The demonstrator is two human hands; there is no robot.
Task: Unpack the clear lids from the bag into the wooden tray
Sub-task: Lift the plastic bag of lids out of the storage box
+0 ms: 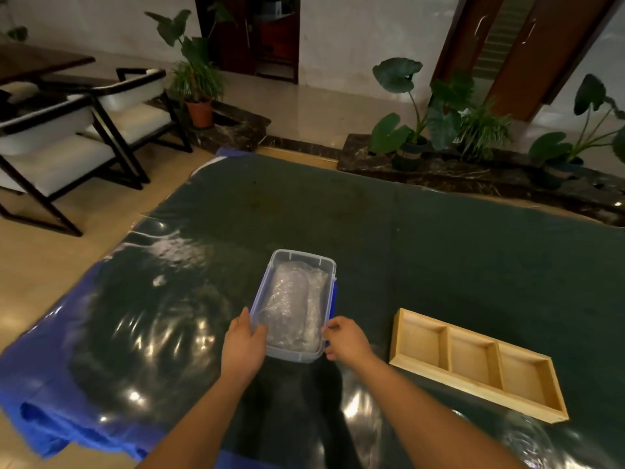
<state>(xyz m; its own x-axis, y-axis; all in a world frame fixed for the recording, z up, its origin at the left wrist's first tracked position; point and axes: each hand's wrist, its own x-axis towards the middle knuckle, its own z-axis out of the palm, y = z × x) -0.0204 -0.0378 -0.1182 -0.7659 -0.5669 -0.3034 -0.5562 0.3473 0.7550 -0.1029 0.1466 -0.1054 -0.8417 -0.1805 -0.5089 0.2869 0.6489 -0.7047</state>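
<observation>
From the head view, the left hand (243, 346) gripped the near-left corner of a clear box (297, 254), and the right hand (345, 338) pinched its near-right rim with curled fingers. The bag (294, 306) of lids lay inside the box, just beyond both hands. The three-part tray (473, 357) sat on the surface (439, 248), right of the right hand.
</observation>
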